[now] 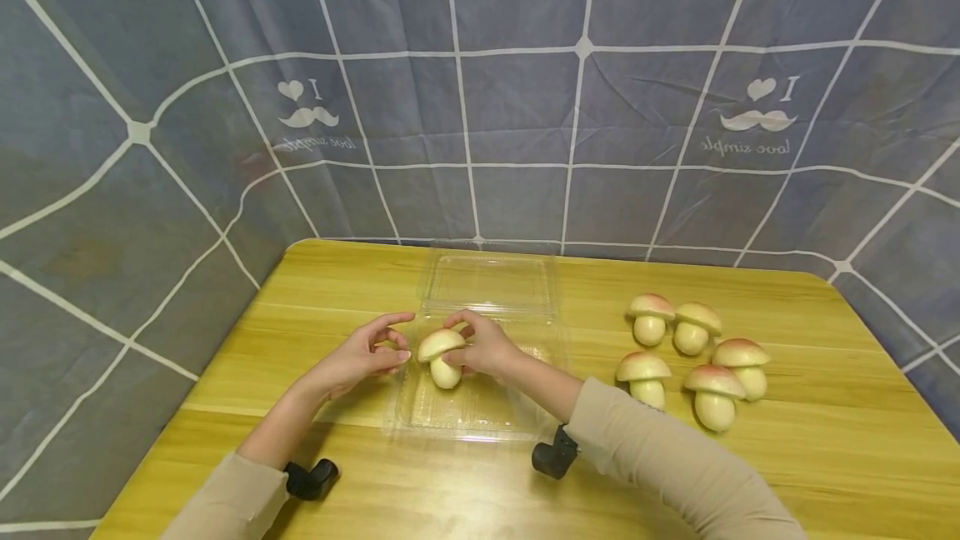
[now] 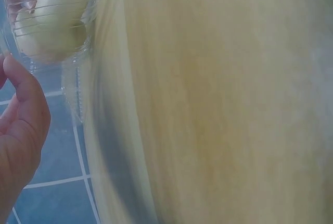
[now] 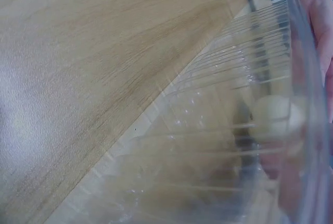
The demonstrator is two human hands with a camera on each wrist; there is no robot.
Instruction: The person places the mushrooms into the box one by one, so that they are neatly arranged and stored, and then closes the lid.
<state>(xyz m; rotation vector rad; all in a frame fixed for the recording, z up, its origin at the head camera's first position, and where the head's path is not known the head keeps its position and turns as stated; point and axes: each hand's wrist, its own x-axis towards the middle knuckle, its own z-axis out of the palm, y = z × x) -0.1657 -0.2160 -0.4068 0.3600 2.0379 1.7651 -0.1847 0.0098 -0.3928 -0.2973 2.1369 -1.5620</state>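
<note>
My right hand pinches a mushroom with a pale stem and a yellowish, pink-tinged cap. It holds the mushroom over the left part of a clear plastic container, whose lid lies folded back. Just left of that mushroom is my left hand, fingers loosely bent and holding nothing, with a fingertip right at the container's side in the left wrist view. Through the ribbed plastic wall, the same mushroom shows. Blurred plastic fills much of the right wrist view.
Several more mushrooms stand in a loose group on the right of the wooden table, beyond my right forearm. A grey curtain with white lines hangs behind and beside the table. Black wrist cameras hang under both forearms.
</note>
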